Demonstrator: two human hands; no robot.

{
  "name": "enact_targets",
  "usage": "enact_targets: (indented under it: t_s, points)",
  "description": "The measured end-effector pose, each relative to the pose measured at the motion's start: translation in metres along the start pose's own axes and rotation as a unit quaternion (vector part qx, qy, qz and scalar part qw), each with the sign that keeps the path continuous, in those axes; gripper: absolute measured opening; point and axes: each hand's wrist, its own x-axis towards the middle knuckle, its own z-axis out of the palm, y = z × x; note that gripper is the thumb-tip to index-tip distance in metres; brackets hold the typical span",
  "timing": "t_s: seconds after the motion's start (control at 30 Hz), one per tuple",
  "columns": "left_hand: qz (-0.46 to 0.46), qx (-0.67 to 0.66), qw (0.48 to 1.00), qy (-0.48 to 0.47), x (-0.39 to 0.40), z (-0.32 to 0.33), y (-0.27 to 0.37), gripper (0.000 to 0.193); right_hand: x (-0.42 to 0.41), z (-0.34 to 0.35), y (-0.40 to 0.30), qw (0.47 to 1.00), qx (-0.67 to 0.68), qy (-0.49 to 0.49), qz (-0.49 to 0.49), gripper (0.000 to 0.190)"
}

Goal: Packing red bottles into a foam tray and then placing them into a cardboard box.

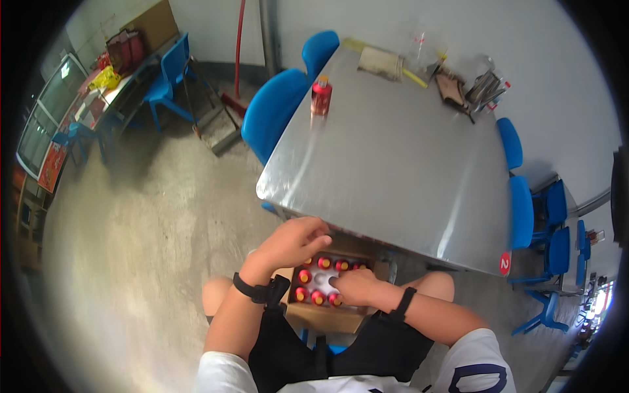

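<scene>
An open cardboard box (319, 319) sits between my knees at the table's near edge. Several red bottles with yellow caps (304, 276) stand upright in its white insert (320, 279), which shows a vacant hollow. My right hand (357, 287) reaches down into the right part of the box; its fingertips are hidden, so any grip there is unclear. Above the box's left side, beside the table edge, my left hand (297, 240) is loosely bent, thumb apart and nothing visible in it. One red bottle with an orange cap (322, 97) stands on the metal table (393, 162).
Blue chairs (275, 110) flank the table. At its far end lie a folded cloth (381, 63), a clear plastic bottle (419, 46) and a brown holder (451, 91). A red-handled broom (238, 59) and a dustpan (218, 130) stand to the left, by another table with bags.
</scene>
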Motion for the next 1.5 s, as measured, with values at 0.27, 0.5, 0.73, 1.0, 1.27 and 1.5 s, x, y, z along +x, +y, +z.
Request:
enact_targets:
  t_s: [0.27,0.5,0.73,1.0,1.27,1.5]
  points:
    - [-0.098,-0.201,0.95,0.217,0.041,-0.058,-0.041,0.018,0.055,-0.21,0.063,0.969,0.097,0.228,-0.007,0.03]
    - [-0.108,0.016,0.98,0.164,0.105,-0.145,-0.051,0.026,0.12,-0.313,0.093,0.956,-0.024,0.248,0.158,0.042]
    - [-0.145,0.221,0.956,0.125,0.099,-0.191,-0.047,0.024,0.153,-0.333,0.076,0.915,-0.05,0.333,0.223,0.068]
    - [-0.119,0.272,0.942,0.159,0.101,-0.19,-0.046,0.029,0.176,-0.327,0.099,0.905,-0.057,0.394,0.147,0.036]
    - [-0.05,0.304,0.935,0.176,0.141,-0.159,-0.022,0.046,0.154,-0.32,0.105,0.884,-0.055,0.452,0.105,0.025]
    - [0.031,0.297,0.927,0.226,0.175,-0.159,0.048,0.059,0.102,-0.356,0.065,0.863,-0.083,0.498,0.024,0.026]
